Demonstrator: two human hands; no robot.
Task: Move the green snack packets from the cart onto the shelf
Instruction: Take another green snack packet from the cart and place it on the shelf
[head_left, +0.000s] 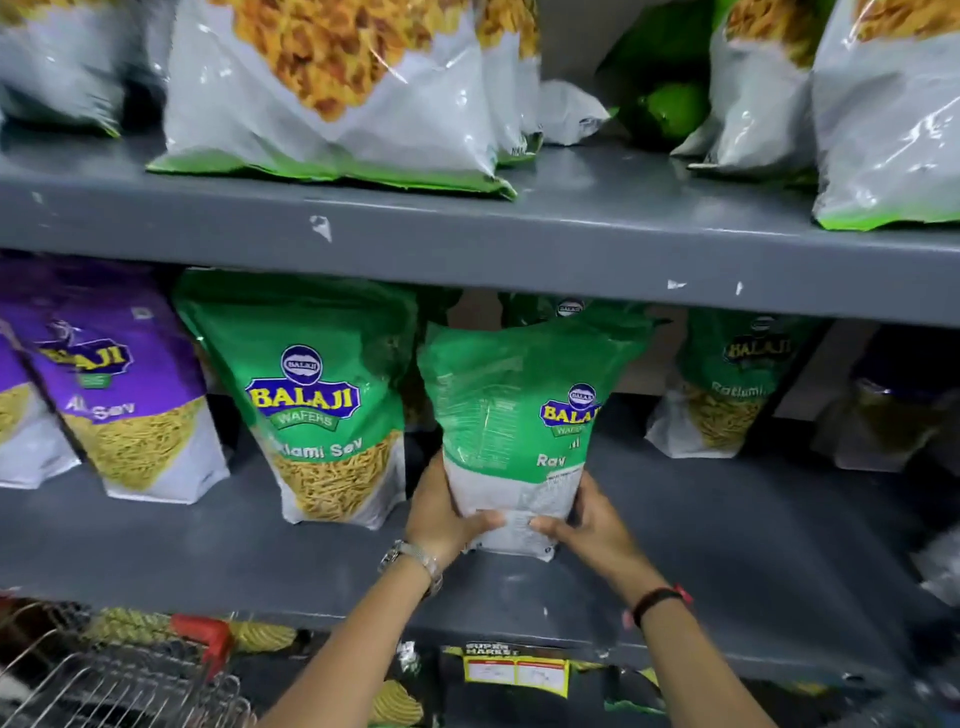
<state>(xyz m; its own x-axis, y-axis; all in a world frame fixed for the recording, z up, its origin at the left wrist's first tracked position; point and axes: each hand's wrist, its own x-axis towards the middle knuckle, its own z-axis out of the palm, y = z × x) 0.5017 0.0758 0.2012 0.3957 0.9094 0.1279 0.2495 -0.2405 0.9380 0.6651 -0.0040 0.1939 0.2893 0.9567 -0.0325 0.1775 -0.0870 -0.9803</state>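
Note:
A green and white Balaji snack packet (519, 431) stands upright on the middle grey shelf (727, 545), turned partly sideways. My left hand (441, 514) grips its lower left corner and my right hand (587, 525) grips its lower right corner, thumbs meeting on its white base. Another green packet (322, 395) stands just to its left, facing front. A third green packet (727, 384) leans further back on the right. More green packaging shows behind the held packet. The wire cart (104, 680) with a red handle corner is at the lower left.
Purple Balaji packets (119, 384) stand at the left of the same shelf. Large white and green packets (332, 98) fill the upper shelf (467, 234). A dark packet (898, 405) sits at the far right. A yellow price label (514, 670) hangs below the shelf edge.

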